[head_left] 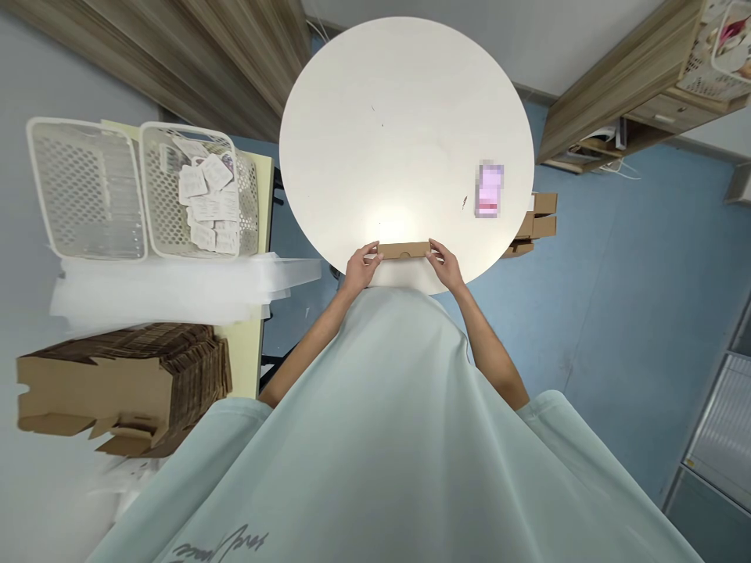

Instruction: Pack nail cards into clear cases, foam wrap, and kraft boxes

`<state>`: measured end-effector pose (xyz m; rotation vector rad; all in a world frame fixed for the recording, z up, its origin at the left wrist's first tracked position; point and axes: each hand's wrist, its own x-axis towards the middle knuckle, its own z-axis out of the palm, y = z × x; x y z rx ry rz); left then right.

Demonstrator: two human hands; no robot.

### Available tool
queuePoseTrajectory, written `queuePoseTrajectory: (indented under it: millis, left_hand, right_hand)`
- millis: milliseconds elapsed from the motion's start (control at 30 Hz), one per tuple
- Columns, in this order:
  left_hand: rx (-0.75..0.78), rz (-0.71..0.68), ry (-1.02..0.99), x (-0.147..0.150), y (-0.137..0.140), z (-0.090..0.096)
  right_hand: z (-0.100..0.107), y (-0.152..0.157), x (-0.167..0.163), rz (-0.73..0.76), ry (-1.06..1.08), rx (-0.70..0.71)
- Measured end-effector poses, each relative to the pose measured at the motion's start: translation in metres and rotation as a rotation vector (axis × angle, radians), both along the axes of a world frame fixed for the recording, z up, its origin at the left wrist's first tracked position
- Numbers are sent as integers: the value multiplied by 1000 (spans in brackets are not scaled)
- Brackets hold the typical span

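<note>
A small brown cardboard box [404, 250] lies lengthwise at the near edge of the round white table [399, 102], a half-round notch showing on the side facing me. My left hand [362, 266] grips its left end between thumb and fingers. At the right end, my right hand [444, 264] holds the box the same way. The box looks closed; its inside is hidden.
On the table's right lies a blurred pink, phone-like rectangle [489, 190]. A side table at left carries white baskets [249, 188], one with white packets [205, 191], translucent sheets [164, 289] and flattened cartons [94, 391]. Brown boxes [543, 215] stand beyond the round table's right edge.
</note>
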<state>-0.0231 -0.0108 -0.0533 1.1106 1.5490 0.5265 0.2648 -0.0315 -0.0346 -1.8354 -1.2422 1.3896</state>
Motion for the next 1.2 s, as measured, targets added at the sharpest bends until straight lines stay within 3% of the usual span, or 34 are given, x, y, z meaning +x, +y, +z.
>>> queuePoseTrajectory:
  millis: [300,533,867,1200]
  left_hand:
    - [17,121,-135,1,-6,-23]
    - [46,179,-143,5,-8,-30]
    - [-24,232,-121,11,-9,-14]
    - [-191,329,-199,20,-50,8]
  right_hand:
    - [-27,-3,4,-58,101,31]
    - [-33,-4,3,-73,107,41]
    - [-33,-7,-1,-87,145,30]
    - [-35,-50,-2,-104,119,78]
